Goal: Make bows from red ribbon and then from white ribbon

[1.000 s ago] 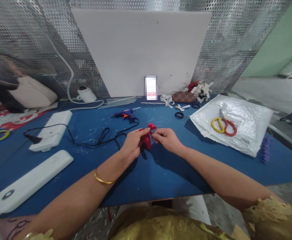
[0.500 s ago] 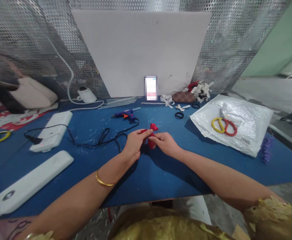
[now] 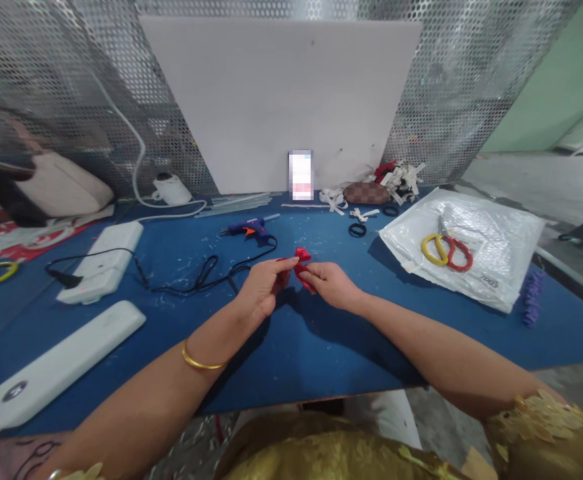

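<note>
A: What's around the fingers (image 3: 282,265)?
B: Glue gun (image 3: 248,230) just beyond them, slightly left. Its black cord (image 3: 206,273) loops left of them. Black hair tie (image 3: 357,230) beyond, to the right.
A: Farther out?
B: Scissors (image 3: 446,252) on a plastic bag (image 3: 501,233), well right. Power strip (image 3: 102,260) far left. White board (image 3: 281,100) upright, well beyond.
</note>
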A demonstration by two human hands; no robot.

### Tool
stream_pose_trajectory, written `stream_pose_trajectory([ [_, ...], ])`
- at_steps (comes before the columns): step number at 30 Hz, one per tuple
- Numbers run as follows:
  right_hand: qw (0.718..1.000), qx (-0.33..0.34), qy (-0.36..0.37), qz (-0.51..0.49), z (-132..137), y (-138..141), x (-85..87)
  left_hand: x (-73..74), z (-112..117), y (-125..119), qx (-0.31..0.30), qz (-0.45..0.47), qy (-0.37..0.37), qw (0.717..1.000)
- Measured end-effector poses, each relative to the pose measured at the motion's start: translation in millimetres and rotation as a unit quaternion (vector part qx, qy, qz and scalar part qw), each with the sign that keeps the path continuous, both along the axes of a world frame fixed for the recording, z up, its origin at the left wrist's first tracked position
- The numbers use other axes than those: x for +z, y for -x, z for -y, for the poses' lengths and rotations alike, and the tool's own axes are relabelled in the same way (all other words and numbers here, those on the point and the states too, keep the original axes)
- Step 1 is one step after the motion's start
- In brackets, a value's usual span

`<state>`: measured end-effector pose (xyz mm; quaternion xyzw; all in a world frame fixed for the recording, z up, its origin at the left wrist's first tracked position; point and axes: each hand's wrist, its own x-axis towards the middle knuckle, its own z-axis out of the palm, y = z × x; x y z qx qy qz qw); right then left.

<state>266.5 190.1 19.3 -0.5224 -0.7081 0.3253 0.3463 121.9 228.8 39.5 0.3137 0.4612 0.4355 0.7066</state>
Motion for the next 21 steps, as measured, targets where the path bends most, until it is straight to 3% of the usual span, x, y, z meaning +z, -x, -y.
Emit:
stream_pose_trajectory([
  [4,0.999,0.012,-0.027,0.026,5,2,5.3,2.5,-5,3,-0.009,0.013,0.071,0.997],
  [14,0.997,0.045,0.045,-0.051,7,6,4.9,-3.2,-6,1,-0.042,-0.010,0.051,0.998],
  [21,0.994,-0.025,0.070,-0.083,2,6,-2.8,7.6,-10,8,-0.102,-0.031,0.057,0.993],
])
